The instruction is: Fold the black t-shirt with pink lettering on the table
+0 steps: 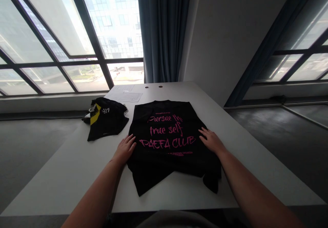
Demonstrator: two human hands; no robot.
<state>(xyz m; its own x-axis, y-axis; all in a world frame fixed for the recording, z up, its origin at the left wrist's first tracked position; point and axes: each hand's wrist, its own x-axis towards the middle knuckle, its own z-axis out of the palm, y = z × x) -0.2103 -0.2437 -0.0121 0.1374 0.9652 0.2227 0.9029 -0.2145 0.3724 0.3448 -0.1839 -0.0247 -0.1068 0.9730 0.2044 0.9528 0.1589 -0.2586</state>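
A black T-shirt [164, 136] with pink script reading "Pursue the true self" and "PAEFA CLUB" lies flat on the white table [77, 180], its lower part rumpled and folded unevenly. My left hand [125, 149] rests palm down at the shirt's left edge, fingers spread. My right hand [211, 141] lies on the shirt's right edge, also flat and spread. Neither hand grips the cloth. To the left sits a second black garment [106, 120] with a yellow and white pattern, bunched up and apart from my left hand.
Sheets of white paper [126, 94] lie at the table's far end, near two small round holes [153, 86]. Beyond the table are large windows [84, 74] and a dark blue curtain [162, 33]. A grey floor lies on both sides.
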